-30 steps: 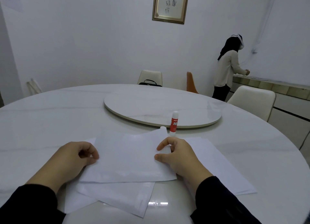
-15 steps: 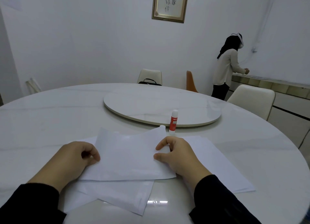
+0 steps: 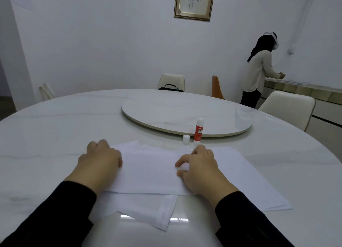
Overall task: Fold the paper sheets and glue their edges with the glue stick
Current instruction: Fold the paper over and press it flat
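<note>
Pressing down on the folded sheet (image 3: 151, 171) is what both hands are doing here: the left hand (image 3: 100, 158) is being laid over the sheet's left edge, knuckles up and fingers curled under, so whether the paper is pinched or merely pressed cannot be told. The right hand (image 3: 199, 166) is being set on the right edge, thumb and forefinger curled as if the edge is being pinched. The fold is judged to be the step in hand, being flattened on the worktop (image 3: 55, 135). More loose sheets (image 3: 249, 182) are lying beneath and to the right. Just beyond the right hand, the glue stick (image 3: 198, 130) is standing upright and uncapped, its cap (image 3: 185, 139) beside it. Next, one hand is likely being called on to reach for the stick while the fold is held.
</note>
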A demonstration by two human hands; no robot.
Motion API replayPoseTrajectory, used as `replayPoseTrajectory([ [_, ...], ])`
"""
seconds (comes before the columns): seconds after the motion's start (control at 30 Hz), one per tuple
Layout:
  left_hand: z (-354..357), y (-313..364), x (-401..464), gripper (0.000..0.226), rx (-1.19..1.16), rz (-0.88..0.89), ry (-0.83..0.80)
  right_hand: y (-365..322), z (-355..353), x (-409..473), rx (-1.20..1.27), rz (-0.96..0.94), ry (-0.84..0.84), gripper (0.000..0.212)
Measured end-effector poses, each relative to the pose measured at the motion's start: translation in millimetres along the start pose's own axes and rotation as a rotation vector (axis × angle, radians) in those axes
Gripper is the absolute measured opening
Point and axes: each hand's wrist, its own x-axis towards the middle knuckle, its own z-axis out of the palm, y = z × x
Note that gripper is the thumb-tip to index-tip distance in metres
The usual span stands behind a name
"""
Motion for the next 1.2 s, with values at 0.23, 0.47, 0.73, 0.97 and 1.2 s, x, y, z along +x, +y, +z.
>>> replayPoseTrajectory([
  [0.23, 22.5, 45.0, 0.7, 0.054, -0.193, 0.282, -0.075, -5.3, 7.5, 0.6, -0.08, -0.072, -0.053, 0.037],
  [0.47, 36.6, 41.9, 0.9, 0.054, -0.079, 0.25, -0.167, -28.5, 14.3, 12.5, -0.125, -0.17, -0.029, 0.043],
  [0.73, 35.7, 21.0, 4.5, 0.063, -0.135, 0.129, -0.137, -13.5, 27.5, 23.8, -0.084, -0.089, -0.247, 0.057],
  [0.97, 33.1, 8.5, 2.6, 0.056, -0.149, 0.115, -0.127, -9.0, 28.1, 14.3, -0.076, 0.004, -0.168, 0.069],
  [1.2, 36.0, 9.3, 3.7, 0.058, -0.142, 0.101, -0.115, -2.4, 23.6, 12.1, -0.061, 0.007, -0.124, 0.071],
])
